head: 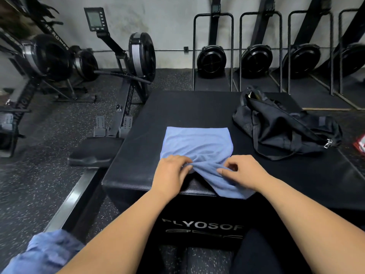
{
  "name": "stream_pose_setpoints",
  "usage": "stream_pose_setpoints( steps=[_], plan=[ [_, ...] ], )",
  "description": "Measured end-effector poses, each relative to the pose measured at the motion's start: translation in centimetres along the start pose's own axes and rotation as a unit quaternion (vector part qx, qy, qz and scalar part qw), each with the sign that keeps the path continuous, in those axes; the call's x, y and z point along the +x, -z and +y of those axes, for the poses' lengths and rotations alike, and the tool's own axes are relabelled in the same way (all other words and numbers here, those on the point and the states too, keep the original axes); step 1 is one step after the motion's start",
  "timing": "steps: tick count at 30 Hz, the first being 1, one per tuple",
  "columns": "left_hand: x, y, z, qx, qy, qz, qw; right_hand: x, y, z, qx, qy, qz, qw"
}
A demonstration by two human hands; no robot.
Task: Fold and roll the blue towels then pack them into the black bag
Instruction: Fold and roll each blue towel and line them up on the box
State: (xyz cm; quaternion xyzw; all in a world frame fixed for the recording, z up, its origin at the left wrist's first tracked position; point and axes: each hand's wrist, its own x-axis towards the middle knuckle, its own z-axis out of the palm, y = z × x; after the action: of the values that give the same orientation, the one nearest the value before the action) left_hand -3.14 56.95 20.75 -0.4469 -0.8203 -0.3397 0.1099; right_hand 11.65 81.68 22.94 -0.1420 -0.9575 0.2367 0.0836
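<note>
The blue towel (197,143) lies spread flat on a black padded table (177,107), near its front edge. One near corner hangs over that edge, on the right-hand side. The table is a soft box whose front face bears pale lettering (203,224) that is partly cut off by the arms.

Around it is dark speckled floor (49,184). A rowing machine (126,76) stands to the left, with its seat just beside the table's left side. More rowers are stored upright in a row (211,60) against the pale back wall.

The black bag (280,125) lies slumped on the right part of the table, clear of the towel. Its mouth gapes at the far end, its strap trails toward the front, and a metal clip (328,143) shows at its right end.

A heap of blue cloth (47,252) sits at the lower left, below the left forearm.

Both hands are at the towel's near edge, where the cloth is bunched into a raised ridge between them. The left hand (169,173) has its fingers curled, its grip closed on the ridge's left end. The right hand (245,173) pinches the cloth between thumb and curled fingers, its grip closed on the right end.
</note>
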Motion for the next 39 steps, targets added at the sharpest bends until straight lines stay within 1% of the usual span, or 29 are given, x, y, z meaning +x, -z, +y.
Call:
stream_pose_setpoints(
  steps=[1,3,4,5,7,8,9,11,12,13,15,16,18,20,22,23,24,26,27,28,30,31,32,34,35,36,37,39],
  plan=[
    [0.4,0.5,0.1,-0.016,0.019,0.021,0.999,0.4,0.3,-0.5,0.061,-0.027,0.011,0.998],
    [1.1,1.4,-0.1,-0.033,0.076,0.056,0.995,1.3,0.9,-1.2,0.193,-0.083,0.042,0.977],
    [1.5,1.7,-0.4,-0.021,0.106,0.061,0.992,1.7,1.0,-1.4,0.227,-0.107,0.059,0.966],
    [1.8,1.9,-0.8,0.017,0.136,0.056,0.989,2.0,1.1,-1.5,0.221,-0.125,0.07,0.965],
    [1.8,2.0,-1.4,0.108,0.174,0.023,0.978,2.3,0.8,-1.6,0.123,-0.125,0.076,0.982],
    [1.6,1.9,-1.6,0.126,0.17,0.013,0.977,2.3,0.4,-1.6,0.087,-0.108,0.074,0.988],
    [1.3,1.9,-1.5,0.117,0.143,0.013,0.983,2.1,0.1,-1.5,0.079,-0.086,0.07,0.991],
    [0.4,1.8,-0.9,0.069,0.053,0.005,0.996,1.6,-0.5,-1.4,0.098,-0.03,0.034,0.994],
    [-0.1,1.5,-0.5,0.05,0.007,-0.018,0.999,1.3,-1.0,-1.1,0.083,0.005,0.003,0.997],
    [-0.8,1.2,-0.1,0.042,-0.03,-0.048,0.998,1.0,-1.5,-0.8,0.031,0.039,-0.031,0.998],
    [-2.1,0.3,0.5,0.037,-0.059,-0.101,0.993,0.4,-2.4,-0.7,-0.06,0.06,-0.073,0.994],
    [-2.6,-0.1,0.6,0.037,-0.06,-0.109,0.992,0.3,-2.6,-0.8,-0.076,0.055,-0.067,0.993],
    [-3.0,-0.6,0.6,0.029,-0.057,-0.096,0.993,0.4,-2.3,-1.8,-0.045,0.026,-0.033,0.998],
    [-2.9,-0.5,0.7,0.018,-0.055,-0.076,0.995,0.9,-2.0,-2.6,0.056,-0.009,-0.013,0.998],
    [-2.4,-0.1,0.8,0.009,-0.041,-0.067,0.997,1.7,-1.3,-2.9,0.173,-0.066,0.028,0.982],
    [-2.1,-0.1,0.8,-0.001,-0.026,-0.07,0.997,2.0,-1.1,-2.8,0.2,-0.101,0.055,0.973],
    [-1.8,-0.1,0.8,-0.011,-0.009,-0.076,0.997,2.2,-0.9,-2.4,0.185,-0.13,0.076,0.971],
    [-1.3,-0.4,0.6,-0.008,0.005,-0.097,0.995,2.1,-0.7,-1.6,0.091,-0.152,0.094,0.98],
    [-1.3,-0.6,0.4,0.008,-0.002,-0.109,0.994,1.8,-0.7,-1.4,0.06,-0.142,0.092,0.984],
    [-1.3,-0.9,0.1,0.028,-0.01,-0.122,0.992,1.5,-0.8,-1.3,0.055,-0.111,0.091,0.988],
    [-1.5,-1.4,-0.3,0.059,-0.017,-0.14,0.988,0.9,-0.9,-1.1,0.071,-0.023,0.071,0.995],
    [-1.5,-1.6,-0.3,0.062,-0.015,-0.143,0.988,0.5,-0.8,-1.2,0.069,0.017,0.035,0.997],
    [-1.5,-1.8,-0.4,0.061,-0.013,-0.143,0.988,0.1,-0.8,-1.1,0.048,0.04,-0.013,0.998],
    [-1.4,-2.1,-0.3,0.065,-0.011,-0.139,0.988,-0.3,-1.2,-0.7,-0.026,0.054,-0.08,0.995],
    [-1.3,-2.2,-0.1,0.069,-0.01,-0.136,0.988,-0.3,-1.4,-0.5,-0.056,0.054,-0.083,0.993],
    [-1.2,-2.2,0.0,0.07,-0.006,-0.131,0.989,-0.2,-1.5,-0.4,-0.068,0.055,-0.065,0.994],
    [-1.1,-2.1,0.1,0.068,-0.003,-0.124,0.99,0.0,-1.6,-0.3,-0.063,0.054,-0.035,0.996],
    [-1.0,-2.0,0.1,0.064,0.003,-0.111,0.992,0.5,-1.6,-0.3,-0.015,0.037,0.043,0.998]
  ],
)
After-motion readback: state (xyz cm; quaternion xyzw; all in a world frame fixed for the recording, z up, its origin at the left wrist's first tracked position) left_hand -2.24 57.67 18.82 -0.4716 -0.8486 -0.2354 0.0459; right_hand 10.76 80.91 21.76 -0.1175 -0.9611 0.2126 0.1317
